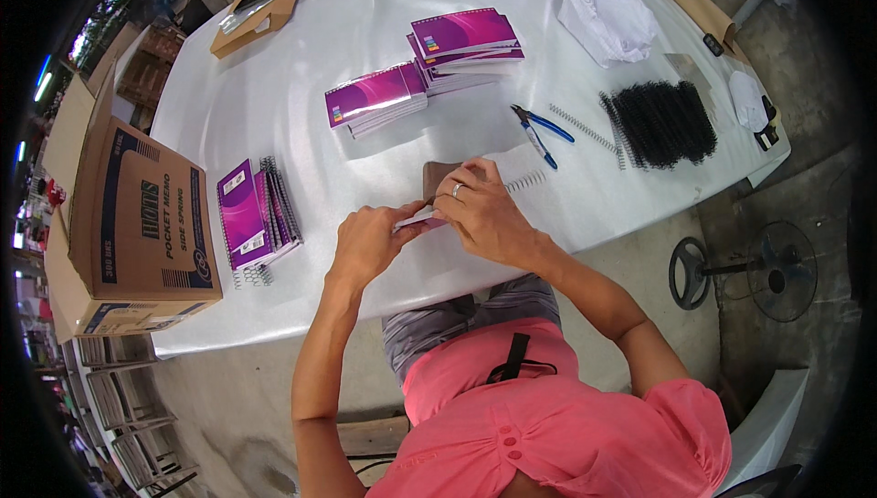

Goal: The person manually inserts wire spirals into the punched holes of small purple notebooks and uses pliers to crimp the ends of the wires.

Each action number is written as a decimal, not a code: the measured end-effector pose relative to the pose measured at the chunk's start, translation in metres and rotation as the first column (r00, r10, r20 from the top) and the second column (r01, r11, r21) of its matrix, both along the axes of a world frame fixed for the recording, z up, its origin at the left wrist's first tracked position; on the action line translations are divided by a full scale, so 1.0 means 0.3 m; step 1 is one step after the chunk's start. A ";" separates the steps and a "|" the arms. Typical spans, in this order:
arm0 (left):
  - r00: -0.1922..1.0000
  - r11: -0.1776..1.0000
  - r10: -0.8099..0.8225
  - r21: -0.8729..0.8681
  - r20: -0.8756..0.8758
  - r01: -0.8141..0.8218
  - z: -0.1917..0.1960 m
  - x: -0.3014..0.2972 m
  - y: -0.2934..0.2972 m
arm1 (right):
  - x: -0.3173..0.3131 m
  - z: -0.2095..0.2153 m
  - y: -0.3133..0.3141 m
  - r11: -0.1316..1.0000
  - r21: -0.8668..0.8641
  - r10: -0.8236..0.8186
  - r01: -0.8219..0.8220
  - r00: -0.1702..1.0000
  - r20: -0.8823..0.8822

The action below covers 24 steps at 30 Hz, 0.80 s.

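A small notebook point(418, 217), its white page edge showing, is held between my two hands above the near part of the table. My left hand point(364, 240) pinches its left end. My right hand point(484, 210), with a ring on one finger, has its fingers closed at the other end. A spiral wire coil point(526, 181) sticks out to the right from beside my right hand; the fingers hide where it meets the notebook. Behind the hands lies a flat brown piece point(440, 174). Blue-handled pliers point(545, 136) lie beyond my right hand.
Purple notebook stacks point(376, 96) stand at mid-table. Spiral-bound notebooks point(245, 215) lie left, beside an open cardboard box point(151, 215). A black coil pile point(662, 123) and loose coils point(585, 128) lie right. White plastic bags point(607, 23) and a cardboard tray point(258, 15) are farther back.
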<state>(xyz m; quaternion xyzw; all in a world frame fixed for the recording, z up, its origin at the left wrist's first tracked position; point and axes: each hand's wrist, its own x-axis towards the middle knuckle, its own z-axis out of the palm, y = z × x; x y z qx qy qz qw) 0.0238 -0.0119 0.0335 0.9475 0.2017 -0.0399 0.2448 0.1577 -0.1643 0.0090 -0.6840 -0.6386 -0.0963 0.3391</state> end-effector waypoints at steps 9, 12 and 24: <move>0.998 1.000 0.012 0.025 -0.059 -0.010 0.026 -0.006 -0.003 | -0.001 -0.002 -0.019 0.998 -0.041 -0.056 0.058 0.998 0.041; 0.998 0.977 -0.029 0.211 0.063 0.015 -0.012 -0.031 -0.007 | -0.011 -0.008 -0.017 0.997 0.038 -0.075 0.073 0.996 0.054; 0.999 0.998 0.010 -0.053 -0.031 -0.012 0.025 0.013 -0.041 | -0.045 -0.022 -0.013 0.983 0.132 -0.133 0.125 0.990 0.054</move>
